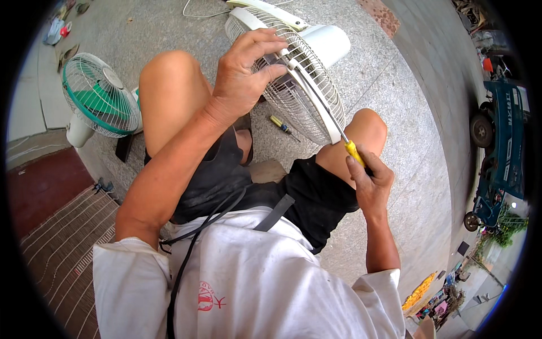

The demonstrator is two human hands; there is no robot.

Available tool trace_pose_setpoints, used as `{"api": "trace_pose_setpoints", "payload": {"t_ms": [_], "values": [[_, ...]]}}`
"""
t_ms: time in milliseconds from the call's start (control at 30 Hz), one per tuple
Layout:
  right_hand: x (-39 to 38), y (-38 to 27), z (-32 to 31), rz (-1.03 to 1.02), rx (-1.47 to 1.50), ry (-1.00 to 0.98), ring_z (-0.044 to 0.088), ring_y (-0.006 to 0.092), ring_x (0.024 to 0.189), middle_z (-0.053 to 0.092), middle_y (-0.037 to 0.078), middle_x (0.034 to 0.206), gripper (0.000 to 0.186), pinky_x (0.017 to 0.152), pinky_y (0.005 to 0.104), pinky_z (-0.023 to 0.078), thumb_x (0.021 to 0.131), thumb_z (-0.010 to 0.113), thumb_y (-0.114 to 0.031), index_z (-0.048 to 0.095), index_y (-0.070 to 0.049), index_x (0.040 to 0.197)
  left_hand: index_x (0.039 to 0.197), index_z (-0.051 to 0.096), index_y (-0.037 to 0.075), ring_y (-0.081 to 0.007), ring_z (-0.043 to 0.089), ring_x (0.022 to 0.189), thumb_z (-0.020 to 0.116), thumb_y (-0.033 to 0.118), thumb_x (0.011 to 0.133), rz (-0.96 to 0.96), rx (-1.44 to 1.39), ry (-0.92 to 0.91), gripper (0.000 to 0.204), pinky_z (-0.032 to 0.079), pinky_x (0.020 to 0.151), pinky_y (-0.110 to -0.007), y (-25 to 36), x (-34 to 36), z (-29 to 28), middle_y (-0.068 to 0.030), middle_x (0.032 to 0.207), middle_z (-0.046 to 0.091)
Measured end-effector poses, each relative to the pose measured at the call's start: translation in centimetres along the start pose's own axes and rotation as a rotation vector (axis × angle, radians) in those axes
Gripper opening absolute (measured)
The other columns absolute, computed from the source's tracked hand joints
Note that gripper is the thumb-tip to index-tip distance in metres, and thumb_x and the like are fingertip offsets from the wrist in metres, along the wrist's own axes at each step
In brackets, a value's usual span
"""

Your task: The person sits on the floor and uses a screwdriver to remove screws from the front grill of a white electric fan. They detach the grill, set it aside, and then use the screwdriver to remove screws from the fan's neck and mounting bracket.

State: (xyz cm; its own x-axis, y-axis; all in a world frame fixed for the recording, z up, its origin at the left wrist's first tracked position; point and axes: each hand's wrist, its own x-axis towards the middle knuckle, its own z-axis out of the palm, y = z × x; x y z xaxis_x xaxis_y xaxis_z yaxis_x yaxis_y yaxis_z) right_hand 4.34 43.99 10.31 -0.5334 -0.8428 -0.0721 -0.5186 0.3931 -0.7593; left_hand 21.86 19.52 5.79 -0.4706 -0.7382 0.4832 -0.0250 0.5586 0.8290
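A white electric fan (pixel 326 45) with a wire guard (pixel 293 104) leans between my knees, its pale rim band turned toward me. My left hand (pixel 243 70) grips the upper part of the rim, thumb on one side and fingers on the other. In my right hand (pixel 375 181) is a screwdriver (pixel 353 150) with a yellow handle. Its long shaft runs along the rim band up to the left hand's fingertips; the tip's exact contact is hard to make out. Below the fan, a second, smaller screwdriver (pixel 280 123) with a yellow and dark handle lies on the ground.
On the left stands a smaller fan (pixel 101 96) with green blades and rim. A dark flat object (pixel 124 148) lies beside it. A striped mat (pixel 70 248) covers the lower left floor. Far right, a dark green cargo vehicle (pixel 499 141) is parked. A white cable (pixel 195 14) trails behind the fan.
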Motion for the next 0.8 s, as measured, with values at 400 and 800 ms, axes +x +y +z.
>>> {"api": "trace_pose_setpoints", "payload": {"t_ms": [400, 800], "values": [[1.9, -1.3, -2.2, 0.77, 0.864, -0.558, 0.051, 0.0097, 0.046, 0.062, 0.006, 0.071, 0.039, 0.039, 0.0202, 0.036, 0.09, 0.064, -0.031, 0.064, 0.001, 0.112, 0.105, 0.07, 0.005, -0.0221, 0.057, 0.117, 0.075, 0.0, 0.07, -0.02, 0.005, 0.013, 0.036, 0.045, 0.1, -0.032, -0.4, -0.1, -0.2, -0.008, 0.113, 0.064], [0.4, -0.6, -0.3, -0.363, -0.227, 0.046, 0.063, 0.0127, 0.063, 0.064, 0.007, 0.08, 0.03, 0.054, 0.0254, 0.049, 0.077, 0.079, -0.011, 0.062, -0.002, 0.099, 0.105, 0.07, 0.005, -0.0214, 0.057, 0.117, 0.076, 0.001, 0.07, -0.022, 0.015, -0.016, 0.036, 0.046, 0.1, -0.032, -0.3, 0.0, -0.2, -0.0074, 0.114, 0.064]]}}
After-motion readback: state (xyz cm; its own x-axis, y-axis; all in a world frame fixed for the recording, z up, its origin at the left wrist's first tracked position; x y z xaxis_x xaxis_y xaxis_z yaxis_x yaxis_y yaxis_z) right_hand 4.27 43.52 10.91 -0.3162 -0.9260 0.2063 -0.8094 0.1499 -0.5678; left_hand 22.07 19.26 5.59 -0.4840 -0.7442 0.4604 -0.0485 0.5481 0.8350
